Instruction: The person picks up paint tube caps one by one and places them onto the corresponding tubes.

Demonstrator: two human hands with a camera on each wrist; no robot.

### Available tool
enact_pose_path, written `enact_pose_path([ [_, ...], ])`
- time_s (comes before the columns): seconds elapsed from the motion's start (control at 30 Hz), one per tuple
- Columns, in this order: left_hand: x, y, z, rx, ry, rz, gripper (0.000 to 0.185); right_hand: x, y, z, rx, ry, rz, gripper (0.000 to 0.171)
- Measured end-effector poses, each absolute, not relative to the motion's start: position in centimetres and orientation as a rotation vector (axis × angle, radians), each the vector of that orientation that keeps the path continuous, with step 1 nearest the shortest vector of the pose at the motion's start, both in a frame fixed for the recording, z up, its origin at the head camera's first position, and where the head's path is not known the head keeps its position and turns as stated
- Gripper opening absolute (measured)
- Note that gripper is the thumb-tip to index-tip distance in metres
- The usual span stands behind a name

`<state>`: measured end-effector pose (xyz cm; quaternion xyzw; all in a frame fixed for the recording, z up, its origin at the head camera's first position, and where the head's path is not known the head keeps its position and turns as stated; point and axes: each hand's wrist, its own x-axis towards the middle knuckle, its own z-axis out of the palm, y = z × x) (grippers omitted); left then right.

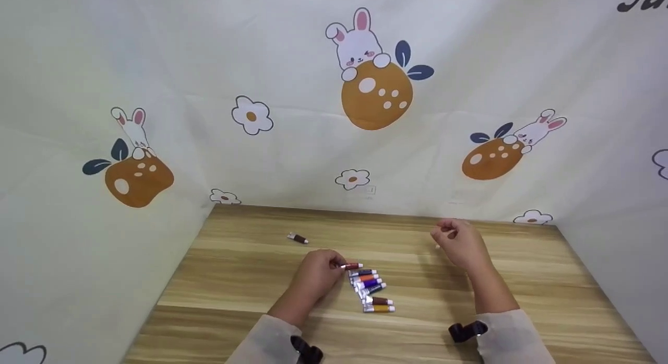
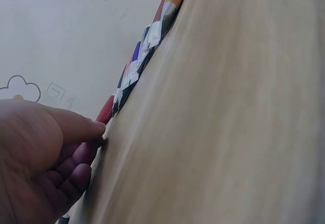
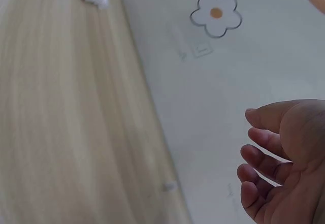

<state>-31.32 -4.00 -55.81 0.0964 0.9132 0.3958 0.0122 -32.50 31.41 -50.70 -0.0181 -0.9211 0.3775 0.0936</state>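
Note:
My left hand (image 1: 319, 270) pinches the crimped end of a small red paint tube (image 1: 353, 266) between thumb and fingertips, low over the wooden table. Below that tube lies a row of similar paint tubes: dark blue, orange, a purple tube (image 1: 369, 284), a dark one, a brown tube (image 1: 379, 301) and a yellow tube (image 1: 380, 308). Their white caps point right. In the left wrist view, the thumb and fingertips meet at the red tube (image 2: 105, 110). My right hand (image 1: 460, 244) hovers over the back right, fingers loosely bent, with nothing visible between them in the right wrist view.
A separate dark brown paint tube (image 1: 298, 238) lies at the back left of the wooden table (image 1: 235, 285). One small pale object (image 3: 169, 187), too blurred to identify, sits near the table's back edge. Patterned cloth walls (image 1: 292, 160) stand behind and at both sides.

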Motion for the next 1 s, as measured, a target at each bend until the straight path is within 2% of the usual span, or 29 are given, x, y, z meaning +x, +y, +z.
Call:
enact_pose_path([
  [0.3,-31.3,-4.0,-55.8,0.363,2.846,1.228,0.017,-33.3,32.2,-52.4,-0.093,-2.818,1.142,0.051],
  [0.47,-31.3,-4.1,-56.1,0.405,2.83,1.238,0.018,-33.3,32.6,-53.3,-0.012,-2.896,1.075,0.059],
  [1.0,-31.0,-3.9,-56.0,0.357,2.722,1.268,0.02,-33.6,33.4,-54.9,0.005,-2.995,1.026,0.059],
])
